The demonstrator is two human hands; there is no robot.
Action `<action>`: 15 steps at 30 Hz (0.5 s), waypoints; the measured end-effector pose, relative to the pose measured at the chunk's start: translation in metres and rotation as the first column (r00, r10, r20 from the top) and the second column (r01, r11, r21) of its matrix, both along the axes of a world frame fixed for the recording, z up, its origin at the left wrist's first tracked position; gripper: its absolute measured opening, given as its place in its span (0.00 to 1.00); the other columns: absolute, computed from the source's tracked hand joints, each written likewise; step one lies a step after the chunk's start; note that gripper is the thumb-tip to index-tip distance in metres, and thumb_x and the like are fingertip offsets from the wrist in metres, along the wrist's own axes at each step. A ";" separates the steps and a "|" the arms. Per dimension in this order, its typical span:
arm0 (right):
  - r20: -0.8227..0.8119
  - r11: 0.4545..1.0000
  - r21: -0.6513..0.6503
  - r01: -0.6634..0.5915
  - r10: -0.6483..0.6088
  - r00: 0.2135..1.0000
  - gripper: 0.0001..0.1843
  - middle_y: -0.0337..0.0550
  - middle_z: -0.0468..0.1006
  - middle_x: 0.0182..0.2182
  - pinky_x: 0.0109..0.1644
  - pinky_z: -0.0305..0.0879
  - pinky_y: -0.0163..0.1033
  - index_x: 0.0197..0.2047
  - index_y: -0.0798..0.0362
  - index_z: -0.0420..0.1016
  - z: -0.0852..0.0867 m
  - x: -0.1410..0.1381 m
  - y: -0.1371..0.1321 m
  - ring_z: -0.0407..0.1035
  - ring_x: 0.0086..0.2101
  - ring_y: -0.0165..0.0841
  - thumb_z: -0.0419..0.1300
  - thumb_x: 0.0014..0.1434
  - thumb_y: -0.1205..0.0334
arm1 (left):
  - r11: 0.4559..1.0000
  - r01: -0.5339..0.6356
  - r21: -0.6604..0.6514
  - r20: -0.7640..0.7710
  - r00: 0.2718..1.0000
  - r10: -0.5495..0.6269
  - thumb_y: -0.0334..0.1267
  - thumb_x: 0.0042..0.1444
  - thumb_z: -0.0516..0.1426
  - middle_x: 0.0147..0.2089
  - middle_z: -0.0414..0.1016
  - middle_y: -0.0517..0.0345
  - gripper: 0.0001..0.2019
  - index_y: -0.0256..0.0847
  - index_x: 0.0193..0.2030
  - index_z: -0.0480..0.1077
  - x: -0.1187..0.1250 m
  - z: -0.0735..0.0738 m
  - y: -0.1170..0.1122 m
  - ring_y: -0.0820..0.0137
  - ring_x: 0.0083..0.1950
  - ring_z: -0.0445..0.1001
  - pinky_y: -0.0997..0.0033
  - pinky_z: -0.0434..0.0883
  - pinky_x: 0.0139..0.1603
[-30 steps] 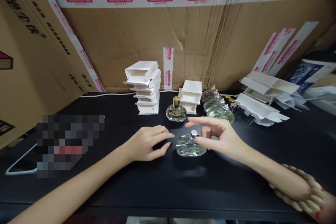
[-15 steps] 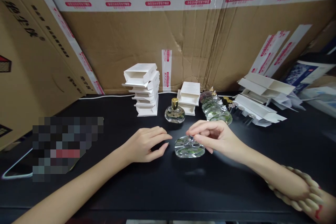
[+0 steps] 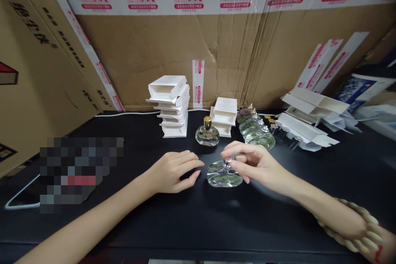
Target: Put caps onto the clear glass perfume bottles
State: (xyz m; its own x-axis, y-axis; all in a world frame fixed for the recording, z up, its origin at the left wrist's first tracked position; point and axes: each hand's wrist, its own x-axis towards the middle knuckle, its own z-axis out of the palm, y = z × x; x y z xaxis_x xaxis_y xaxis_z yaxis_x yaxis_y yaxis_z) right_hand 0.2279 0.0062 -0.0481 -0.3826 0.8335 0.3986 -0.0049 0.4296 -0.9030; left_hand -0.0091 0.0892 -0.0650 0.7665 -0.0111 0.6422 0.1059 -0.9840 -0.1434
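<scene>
A clear glass perfume bottle (image 3: 224, 176) with pale green tones stands upright on the black table. My right hand (image 3: 255, 165) comes in from the right, its thumb and index finger pinching the small silver cap (image 3: 227, 162) at the bottle's neck. My left hand (image 3: 176, 171) rests on the other side with its fingers loosely bent and apart. It holds nothing, and its fingertips stop just short of the glass. Behind stands another perfume bottle (image 3: 207, 135), which wears a gold cap (image 3: 207, 122).
A tall stack of white cartons (image 3: 173, 107) and a shorter stack of cartons (image 3: 224, 111) stand at the back. Uncapped bottles (image 3: 255, 128) line up on the right, near loose caps (image 3: 283, 130) and opened white boxes (image 3: 309, 115). A blurred-out item (image 3: 80, 173) lies left. Cardboard (image 3: 154, 41) walls the back.
The index finger has lifted slightly at the silver cap, and more of the cap shows. The bottle and my left hand stay in place; the whole view has shifted a little.
</scene>
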 end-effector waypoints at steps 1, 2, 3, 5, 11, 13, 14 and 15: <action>-0.008 1.000 0.010 -0.015 0.015 1.000 0.09 0.41 0.68 0.41 0.26 0.62 0.19 0.43 0.50 0.75 0.000 0.000 0.001 0.61 0.21 0.13 0.58 0.60 0.67 | 1.000 -0.002 0.001 0.000 1.000 0.002 0.29 0.57 0.53 0.38 0.72 0.54 0.08 0.33 0.43 0.68 0.000 0.000 0.000 0.73 0.36 0.70 0.76 0.66 0.35; -0.008 0.999 0.018 -0.030 0.030 1.000 0.09 0.41 0.68 0.42 0.27 0.62 0.19 0.43 0.49 0.76 -0.001 0.000 0.001 0.61 0.21 0.13 0.57 0.61 0.68 | 1.000 -0.001 0.000 -0.001 1.000 0.001 0.28 0.57 0.53 0.38 0.72 0.54 0.08 0.33 0.43 0.68 0.000 0.000 0.000 0.74 0.36 0.70 0.76 0.66 0.35; -0.004 0.999 0.022 -0.040 0.040 0.999 0.10 0.41 0.68 0.43 0.27 0.63 0.20 0.43 0.48 0.76 -0.001 0.001 0.002 0.61 0.21 0.12 0.57 0.61 0.68 | 1.000 0.001 -0.003 -0.002 1.000 -0.001 0.28 0.57 0.52 0.38 0.72 0.54 0.08 0.33 0.43 0.69 0.000 0.000 0.000 0.74 0.36 0.70 0.76 0.66 0.34; 0.002 0.999 0.032 -0.043 0.043 0.999 0.11 0.42 0.69 0.43 0.27 0.63 0.20 0.44 0.46 0.77 -0.002 0.002 0.002 0.61 0.21 0.12 0.57 0.61 0.68 | 1.000 0.000 -0.004 -0.006 1.000 0.000 0.28 0.57 0.52 0.38 0.72 0.54 0.08 0.33 0.43 0.69 0.001 0.001 0.000 0.74 0.36 0.70 0.76 0.66 0.34; 0.012 0.999 0.049 0.008 -0.009 1.000 0.11 0.45 0.71 0.43 0.25 0.63 0.20 0.44 0.49 0.78 -0.003 0.004 0.003 0.62 0.20 0.14 0.58 0.60 0.69 | 1.000 0.003 0.020 0.002 1.000 -0.003 0.29 0.57 0.52 0.38 0.72 0.54 0.07 0.33 0.41 0.69 0.002 0.001 -0.001 0.74 0.36 0.70 0.76 0.66 0.34; 0.010 0.999 0.042 0.006 -0.006 1.000 0.11 0.46 0.72 0.43 0.25 0.63 0.20 0.44 0.51 0.78 -0.002 0.004 0.003 0.62 0.20 0.15 0.58 0.60 0.68 | 1.000 0.007 0.019 -0.001 1.000 -0.007 0.28 0.57 0.52 0.38 0.72 0.54 0.07 0.33 0.42 0.69 0.001 0.001 -0.001 0.74 0.36 0.70 0.76 0.66 0.34; 0.009 0.999 0.039 0.003 -0.003 1.000 0.11 0.46 0.72 0.43 0.25 0.63 0.20 0.44 0.51 0.78 -0.002 0.004 0.003 0.62 0.19 0.15 0.58 0.59 0.68 | 1.000 0.008 0.020 -0.003 1.000 -0.007 0.28 0.57 0.52 0.38 0.72 0.54 0.07 0.32 0.42 0.69 0.001 0.001 -0.001 0.73 0.36 0.70 0.76 0.66 0.34; 0.007 0.999 0.036 -0.003 0.002 1.000 0.11 0.46 0.72 0.43 0.25 0.63 0.20 0.44 0.51 0.78 -0.001 0.004 0.004 0.62 0.19 0.15 0.59 0.59 0.69 | 1.000 0.007 0.019 -0.006 1.000 -0.007 0.28 0.57 0.52 0.38 0.72 0.54 0.07 0.33 0.42 0.69 0.001 0.001 -0.001 0.73 0.36 0.70 0.75 0.66 0.34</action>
State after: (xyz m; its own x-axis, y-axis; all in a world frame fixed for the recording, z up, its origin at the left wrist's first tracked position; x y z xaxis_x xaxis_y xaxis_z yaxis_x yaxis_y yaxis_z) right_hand 0.2320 0.0097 -0.0490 -0.3875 0.8178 0.4256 0.0003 0.4617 -0.8870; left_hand -0.0081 0.0881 -0.0643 0.7701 -0.0289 0.6373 0.0979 -0.9818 -0.1628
